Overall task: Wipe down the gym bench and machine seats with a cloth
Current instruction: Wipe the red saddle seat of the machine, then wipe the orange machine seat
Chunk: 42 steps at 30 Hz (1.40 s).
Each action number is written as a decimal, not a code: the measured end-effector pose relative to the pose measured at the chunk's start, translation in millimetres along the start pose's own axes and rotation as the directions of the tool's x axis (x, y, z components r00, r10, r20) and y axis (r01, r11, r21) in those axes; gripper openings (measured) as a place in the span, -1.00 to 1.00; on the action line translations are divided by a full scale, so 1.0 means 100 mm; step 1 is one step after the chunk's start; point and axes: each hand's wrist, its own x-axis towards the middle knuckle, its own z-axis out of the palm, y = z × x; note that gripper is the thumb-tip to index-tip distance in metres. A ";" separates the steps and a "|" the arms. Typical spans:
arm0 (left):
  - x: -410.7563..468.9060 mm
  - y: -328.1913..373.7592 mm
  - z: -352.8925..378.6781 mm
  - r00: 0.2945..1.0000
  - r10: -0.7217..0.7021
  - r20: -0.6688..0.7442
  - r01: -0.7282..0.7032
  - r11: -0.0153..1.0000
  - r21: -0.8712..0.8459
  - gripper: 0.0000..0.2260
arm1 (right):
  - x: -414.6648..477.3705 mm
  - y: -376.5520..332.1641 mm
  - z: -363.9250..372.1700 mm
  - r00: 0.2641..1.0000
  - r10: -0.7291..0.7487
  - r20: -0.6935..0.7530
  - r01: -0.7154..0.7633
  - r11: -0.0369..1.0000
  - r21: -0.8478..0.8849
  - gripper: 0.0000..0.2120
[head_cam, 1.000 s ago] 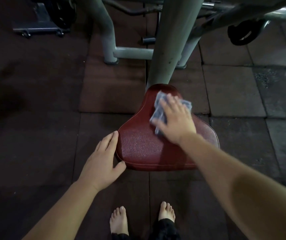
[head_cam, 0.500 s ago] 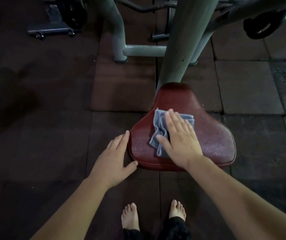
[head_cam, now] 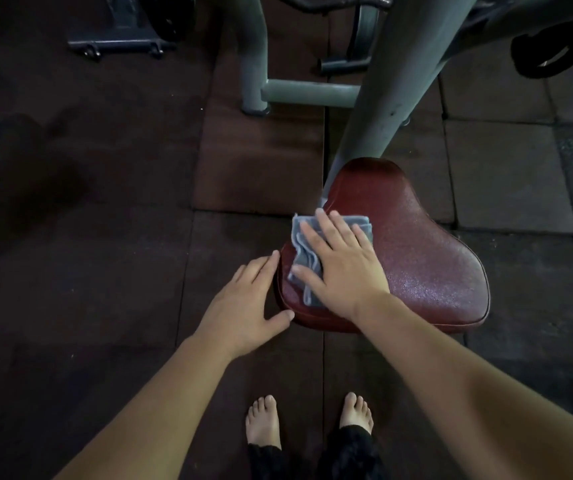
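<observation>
Your right hand (head_cam: pixel 342 261) lies flat, fingers spread, on a folded grey-blue cloth (head_cam: pixel 304 251), pressing it against the left part of a dark red padded machine seat (head_cam: pixel 427 258). The cloth is bunched into several layers, its folded edges showing in ridges to the left of your fingers, one corner poking out beyond your fingertips toward the seat's narrow far end. The seat is shaped like a broad saddle, narrow at the far end and wide toward you, its vinyl skin pebbled and shining under the light, a seam running round its near rim. Your left hand (head_cam: pixel 243 306) rests open beside the seat's left edge, fingers together and pointing away from you, the thumb stretched out and touching the seat's near-left corner. A pale grey-green steel post (head_cam: pixel 392 84) rises at a slant from the seat's far end, joined farther back to a crossbar of the same colour (head_cam: pixel 309 93). The floor of dark rubber tiles (head_cam: pixel 105 271) runs under everything. Your two bare feet (head_cam: pixel 264 424) stand just below the seat, black trouser hems at the ankles.
</observation>
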 end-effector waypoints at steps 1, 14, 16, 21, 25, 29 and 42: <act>0.00 -0.01 0.01 1.000 -0.001 -0.001 0.001 1.000 0.004 -0.09 | 0.04 -0.08 0.02 0.999 0.036 -0.015 -0.036 0.999 0.011 -0.27; -0.11 0.11 -0.10 1.000 -0.011 -0.024 0.013 0.995 0.096 -0.23 | -0.24 -0.36 0.15 0.998 -0.039 -0.055 0.052 0.966 0.254 -0.46; -0.18 0.17 -0.23 0.999 -0.019 -0.035 0.023 0.991 0.129 -0.35 | -0.31 -0.36 0.00 0.999 -0.046 0.019 0.038 0.955 0.293 -0.48; -0.63 0.46 -0.79 0.988 -0.131 -0.081 0.141 0.980 0.140 -0.43 | -0.62 -0.48 -0.71 0.993 -0.051 0.108 0.011 0.937 0.348 -0.56; -1.18 0.67 -1.26 0.963 -0.255 -0.089 0.267 0.948 0.171 -0.39 | -0.86 -0.80 -1.36 0.988 -0.125 0.092 0.083 0.928 0.363 -0.63; -1.76 0.73 -1.73 0.917 -0.375 -0.136 0.393 0.909 0.139 -0.39 | -0.99 -1.33 -1.83 0.961 -0.258 0.101 0.217 0.928 0.302 -0.67; -3.54 -0.51 -2.72 0.721 -0.647 -0.249 0.672 0.741 0.019 -0.46 | -0.85 -3.94 -2.44 0.827 -0.559 0.064 0.532 0.814 0.234 -0.74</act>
